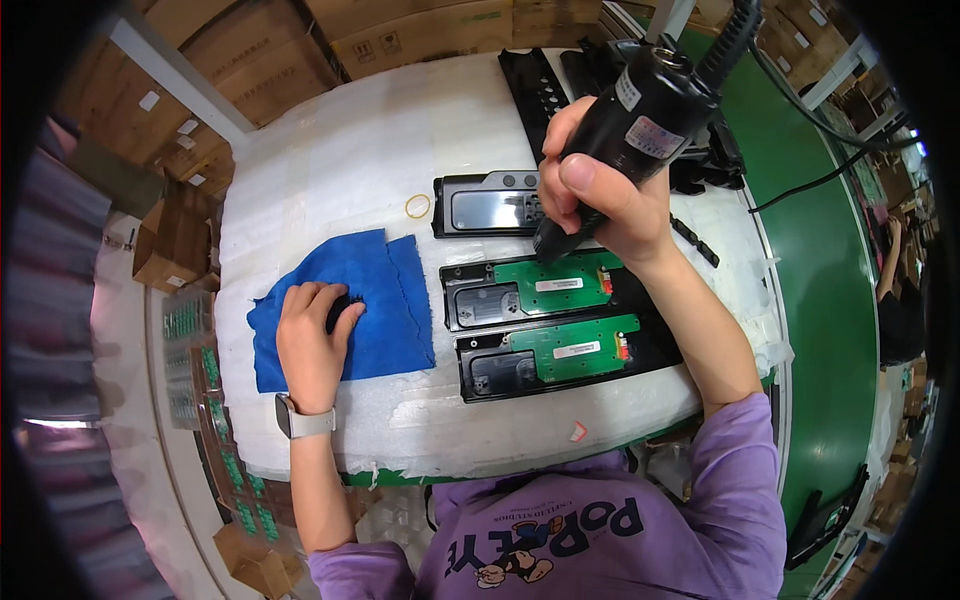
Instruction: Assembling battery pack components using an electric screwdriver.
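My right hand (625, 215) is closed around a black corded electric screwdriver (615, 125), tilted with its nose down. The nose is at the far edge of a green circuit board (575, 272) in a black housing (465, 318); whether it touches a screw is hidden. A second black housing (475, 390) with a green circuit board (560, 365) lies just nearer to me. On a blue cloth (400, 320) to the left, my left hand (312, 330) has its fingers curled together beside small dark pieces (352, 300). What they pinch, if anything, cannot be made out.
Beyond the two housings lies a black device with a screen (490, 210), with a yellow rubber band (418, 206) to its left. Black strips (530, 90) are at the back. A green surface (820, 300) runs along the right. Cardboard boxes (400, 40) stand behind the padded table (300, 180).
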{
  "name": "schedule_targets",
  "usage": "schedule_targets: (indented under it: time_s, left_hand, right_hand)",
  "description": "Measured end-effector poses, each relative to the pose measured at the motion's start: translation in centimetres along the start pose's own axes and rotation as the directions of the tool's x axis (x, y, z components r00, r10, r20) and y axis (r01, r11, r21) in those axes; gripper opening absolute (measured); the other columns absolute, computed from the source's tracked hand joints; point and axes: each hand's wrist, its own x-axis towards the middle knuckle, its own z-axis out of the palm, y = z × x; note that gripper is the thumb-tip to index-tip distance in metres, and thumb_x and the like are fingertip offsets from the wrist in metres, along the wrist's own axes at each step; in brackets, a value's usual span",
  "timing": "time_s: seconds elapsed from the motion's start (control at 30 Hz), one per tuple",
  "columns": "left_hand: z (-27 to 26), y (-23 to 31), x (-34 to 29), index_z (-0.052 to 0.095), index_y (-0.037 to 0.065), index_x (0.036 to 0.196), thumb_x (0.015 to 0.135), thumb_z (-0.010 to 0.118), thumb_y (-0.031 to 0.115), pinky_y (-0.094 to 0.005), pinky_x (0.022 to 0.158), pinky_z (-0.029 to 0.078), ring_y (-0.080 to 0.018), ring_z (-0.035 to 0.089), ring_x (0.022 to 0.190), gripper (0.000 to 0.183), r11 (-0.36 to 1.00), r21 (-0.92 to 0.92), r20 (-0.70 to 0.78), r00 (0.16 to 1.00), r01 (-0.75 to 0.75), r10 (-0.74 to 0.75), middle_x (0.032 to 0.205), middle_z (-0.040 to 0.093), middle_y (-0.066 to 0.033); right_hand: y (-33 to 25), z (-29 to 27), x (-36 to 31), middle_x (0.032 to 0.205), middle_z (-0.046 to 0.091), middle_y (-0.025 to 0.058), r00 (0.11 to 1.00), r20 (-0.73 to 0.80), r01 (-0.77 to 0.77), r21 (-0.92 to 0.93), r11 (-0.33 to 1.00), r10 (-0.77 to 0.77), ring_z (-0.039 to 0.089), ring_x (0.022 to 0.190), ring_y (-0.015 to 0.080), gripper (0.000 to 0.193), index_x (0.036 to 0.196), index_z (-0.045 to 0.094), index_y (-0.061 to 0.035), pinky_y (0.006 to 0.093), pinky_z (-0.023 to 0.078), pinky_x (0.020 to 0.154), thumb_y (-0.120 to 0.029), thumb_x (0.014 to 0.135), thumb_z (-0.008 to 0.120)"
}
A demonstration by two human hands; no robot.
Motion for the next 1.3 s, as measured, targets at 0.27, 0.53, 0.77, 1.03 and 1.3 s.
schedule_targets:
  time_s: [0.27,0.53,0.77,1.03,1.3]
  left_hand:
    - [0.8,-0.5,-0.5,0.062,-0.001,0.079,0.071,0.068,0.002,-0.0349,0.063,0.043,-0.0279,0.052,0.072,0.010,0.999,-0.036,-0.019,0.999,0.032,-0.033,0.074,0.056,-0.0109]
    - [1.5,0.1,-0.5,0.062,-0.001,0.079,0.077,0.065,0.001,-0.0297,0.062,0.045,-0.0239,0.055,0.067,0.004,0.987,-0.161,-0.198,0.978,0.027,-0.059,0.075,0.059,-0.0108]
    - [2.2,0.7,0.2,0.062,0.001,0.086,0.088,0.059,0.011,-0.0188,0.054,0.040,-0.0068,0.051,0.060,0.010,0.453,-0.804,0.171,0.880,0.385,-0.442,0.075,0.060,-0.0015]
    - [3.8,7.5,3.5,0.060,-0.002,0.098,0.087,0.058,0.006,-0.0200,0.056,0.047,-0.0098,0.057,0.062,0.013,-0.250,-0.757,0.638,0.765,0.604,-0.082,0.081,0.064,-0.0083]
    - [4.9,10.1,3.2,0.058,-0.004,0.100,0.090,0.056,0.011,-0.0205,0.058,0.044,-0.0105,0.054,0.065,0.018,-0.324,-0.689,0.660,0.746,0.649,0.090,0.085,0.062,-0.0095]
  right_hand:
    - [0.3,0.3,0.1,0.055,0.045,0.0054,0.999,-0.040,-0.031,-0.055,0.998,0.029,0.044,0.044,0.0125,0.026,0.086,0.049,0.0005,0.0238,0.035,0.039,-0.019,0.077,0.062]
    - [1.1,0.3,0.9,0.055,0.048,0.0053,0.998,0.021,-0.064,-0.014,0.998,0.064,0.046,0.041,0.0116,0.023,0.078,0.049,0.0011,0.0229,0.036,0.038,-0.015,0.074,0.065]
    - [0.7,0.2,0.8,0.054,0.049,0.0049,0.997,0.027,-0.071,-0.048,0.996,0.073,0.047,0.041,0.0112,0.021,0.074,0.051,0.0012,0.0229,0.037,0.038,-0.013,0.073,0.066]
    - [-1.4,-1.2,-0.5,0.060,0.051,0.0054,0.997,-0.044,0.075,0.284,0.956,-0.065,0.047,0.043,0.0114,0.017,0.086,0.053,0.0020,0.0237,0.037,0.041,-0.009,0.078,0.062]
    - [-3.8,-2.1,-0.9,0.058,0.045,0.0033,0.958,-0.161,0.285,0.492,0.823,-0.236,0.043,0.043,0.0140,0.029,0.100,0.049,-0.0049,0.0316,0.039,0.051,-0.031,0.088,0.043]
